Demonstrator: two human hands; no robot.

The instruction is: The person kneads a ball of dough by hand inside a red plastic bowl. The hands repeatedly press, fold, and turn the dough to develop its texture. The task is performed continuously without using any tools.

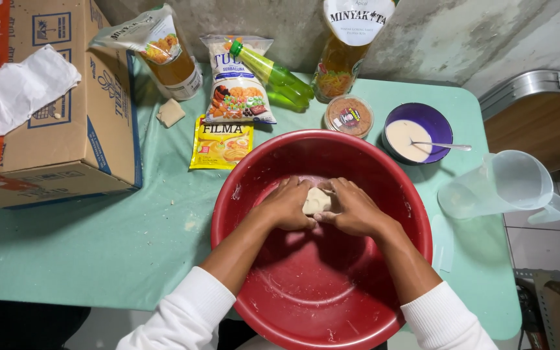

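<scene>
A big red plastic basin [273, 304] sits on the green-covered table [98, 246]. Inside it, my left hand [284, 206] and my right hand [356, 209] press together on a small pale lump of dough [317, 201] from both sides. The dough shows only between my fingers. Flour dust streaks the basin's inner wall. White sleeves cover both my forearms near the bottom edge.
Behind the basin stand a flour bag [236, 81], a yellow sachet [220, 144], two oil pouches [163, 48] [345, 48], a green bottle [273, 74], a small lidded tub [349, 115] and a purple bowl of white batter with a spoon [417, 133]. A clear jug [507, 185] lies right; a cardboard box [53, 97] left.
</scene>
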